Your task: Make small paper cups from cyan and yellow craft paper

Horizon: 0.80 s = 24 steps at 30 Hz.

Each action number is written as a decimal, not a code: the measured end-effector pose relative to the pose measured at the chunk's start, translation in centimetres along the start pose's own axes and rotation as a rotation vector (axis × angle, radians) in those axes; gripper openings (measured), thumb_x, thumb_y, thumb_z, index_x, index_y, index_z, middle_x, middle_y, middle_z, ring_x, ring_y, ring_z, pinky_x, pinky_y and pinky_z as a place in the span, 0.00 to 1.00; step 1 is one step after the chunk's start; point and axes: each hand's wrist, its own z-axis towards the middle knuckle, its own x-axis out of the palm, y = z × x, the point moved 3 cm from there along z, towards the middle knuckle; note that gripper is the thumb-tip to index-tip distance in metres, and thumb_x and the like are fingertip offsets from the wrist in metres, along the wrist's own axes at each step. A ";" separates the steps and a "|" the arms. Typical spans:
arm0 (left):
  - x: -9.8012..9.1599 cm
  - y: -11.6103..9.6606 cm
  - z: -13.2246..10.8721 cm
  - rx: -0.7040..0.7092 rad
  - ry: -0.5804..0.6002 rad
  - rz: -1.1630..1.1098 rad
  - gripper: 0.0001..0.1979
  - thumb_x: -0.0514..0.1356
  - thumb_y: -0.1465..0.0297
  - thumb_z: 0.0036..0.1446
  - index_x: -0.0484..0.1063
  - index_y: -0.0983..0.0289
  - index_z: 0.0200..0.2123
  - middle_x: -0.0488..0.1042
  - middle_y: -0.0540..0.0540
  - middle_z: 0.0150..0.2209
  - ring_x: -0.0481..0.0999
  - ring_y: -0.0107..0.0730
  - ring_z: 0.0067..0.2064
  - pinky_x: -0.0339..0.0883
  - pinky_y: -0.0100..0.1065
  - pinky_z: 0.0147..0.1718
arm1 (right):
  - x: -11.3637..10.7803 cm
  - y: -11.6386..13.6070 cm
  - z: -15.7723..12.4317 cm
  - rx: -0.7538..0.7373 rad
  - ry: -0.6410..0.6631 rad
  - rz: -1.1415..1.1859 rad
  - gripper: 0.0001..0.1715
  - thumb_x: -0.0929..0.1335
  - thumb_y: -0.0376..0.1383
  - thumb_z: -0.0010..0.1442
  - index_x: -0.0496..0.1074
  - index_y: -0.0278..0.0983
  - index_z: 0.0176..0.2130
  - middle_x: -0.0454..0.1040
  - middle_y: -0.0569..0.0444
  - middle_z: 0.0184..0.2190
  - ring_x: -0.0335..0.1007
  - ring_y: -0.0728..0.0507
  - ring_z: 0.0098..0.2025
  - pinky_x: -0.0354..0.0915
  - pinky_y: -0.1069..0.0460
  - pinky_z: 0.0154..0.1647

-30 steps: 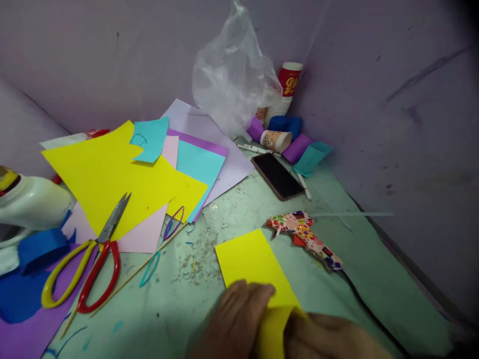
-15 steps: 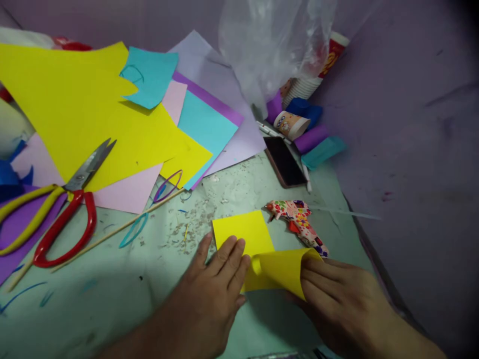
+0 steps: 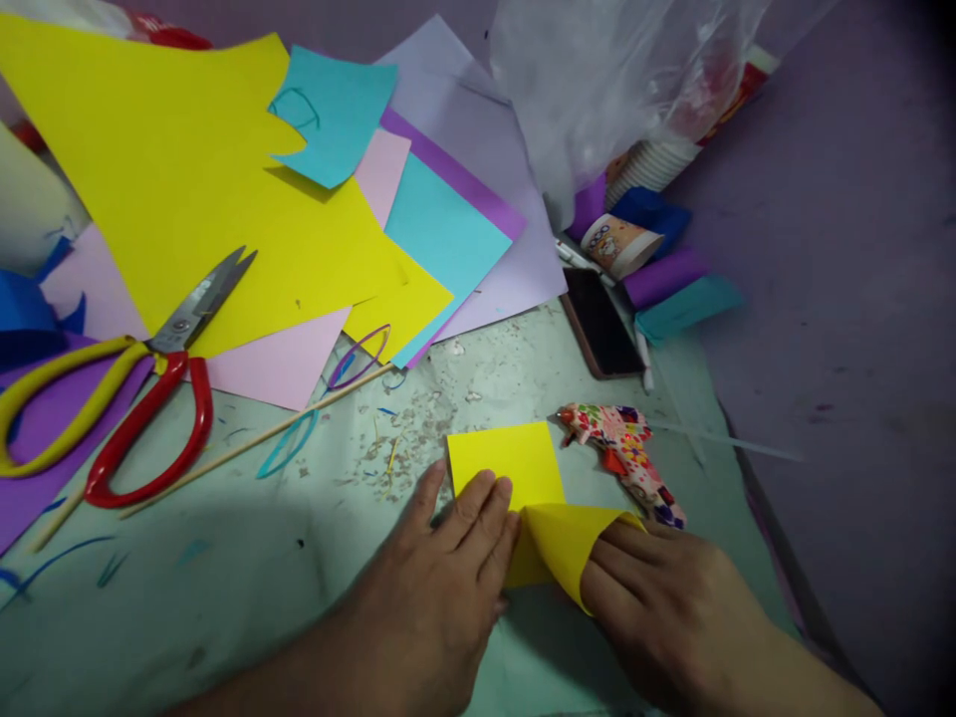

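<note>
A yellow sheet of paper [image 3: 511, 459] lies on the table in front of me. My left hand [image 3: 452, 568] rests on it with the fingers stretched out, pressing its left part down. The right part of the sheet is lifted and curls over in a cone shape. My right hand [image 3: 672, 597] grips that raised edge, its fingers bent inside the curl and its thumb hidden. Just beyond the sheet, a floral-patterned hot glue gun [image 3: 621, 448] lies on its side, with a clear glue stick [image 3: 732, 440] at its back.
Scissors [image 3: 179, 344] with red and yellow handles lie at left by a wooden stick [image 3: 254, 444]. Coloured paper sheets [image 3: 224, 189] overlap behind. A phone [image 3: 603, 324], paper cups [image 3: 621, 245] and a plastic bag [image 3: 590, 90] stand near the purple wall [image 3: 843, 299]. Paper scraps litter the table.
My right hand has come a little closer to my left, folding the lifted paper over more tightly. The left hand stays pressed on the sheet. The camera view has shifted slightly.
</note>
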 end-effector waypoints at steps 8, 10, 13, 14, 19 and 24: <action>-0.7 0.0 0.1 0.008 0.021 -0.031 0.22 0.45 0.64 0.64 0.61 0.68 0.57 0.61 0.61 0.62 0.57 0.45 0.64 0.36 0.53 0.61 | -0.1 -0.4 0.0 0.001 -0.016 0.053 0.20 0.54 0.22 0.62 0.60 0.38 0.23 0.64 0.57 0.17 0.55 0.48 0.21 0.50 0.52 0.24; -1.1 0.1 0.1 0.007 0.013 -0.085 0.21 0.47 0.65 0.63 0.61 0.67 0.56 0.64 0.61 0.60 0.59 0.47 0.63 0.42 0.57 0.60 | -0.4 -0.4 -0.1 0.018 0.001 0.121 0.19 0.56 0.23 0.61 0.61 0.37 0.23 0.65 0.57 0.18 0.55 0.48 0.21 0.51 0.52 0.23; -2.2 0.3 0.2 -0.006 -0.149 -0.194 0.19 0.50 0.71 0.60 0.61 0.66 0.55 0.69 0.61 0.56 0.64 0.44 0.59 0.53 0.56 0.58 | -1.3 -0.5 -0.8 0.079 -0.046 0.251 0.15 0.61 0.25 0.61 0.63 0.37 0.24 0.67 0.57 0.19 0.58 0.48 0.21 0.53 0.52 0.23; -2.7 0.5 0.1 -0.042 -0.237 -0.237 0.19 0.51 0.72 0.59 0.60 0.65 0.54 0.71 0.61 0.54 0.66 0.41 0.58 0.57 0.52 0.57 | -1.5 -0.7 -1.1 0.130 -0.094 0.318 0.13 0.62 0.27 0.61 0.65 0.36 0.25 0.68 0.56 0.20 0.61 0.48 0.22 0.55 0.53 0.24; -3.6 1.5 -0.1 -0.348 -0.277 -0.601 0.30 0.60 0.69 0.53 0.54 0.54 0.59 0.68 0.56 0.55 0.71 0.37 0.53 0.69 0.41 0.51 | 0.4 -1.3 -2.4 0.644 -0.289 1.172 0.11 0.65 0.42 0.63 0.73 0.38 0.35 0.76 0.55 0.27 0.73 0.45 0.30 0.66 0.53 0.31; -3.6 0.6 1.7 -0.365 -0.259 -0.932 0.38 0.67 0.64 0.47 0.53 0.50 0.59 0.67 0.53 0.57 0.70 0.40 0.55 0.71 0.39 0.50 | 3.9 1.0 -0.9 0.767 -0.497 2.054 0.19 0.70 0.49 0.53 0.74 0.38 0.38 0.77 0.50 0.31 0.75 0.42 0.35 0.69 0.50 0.34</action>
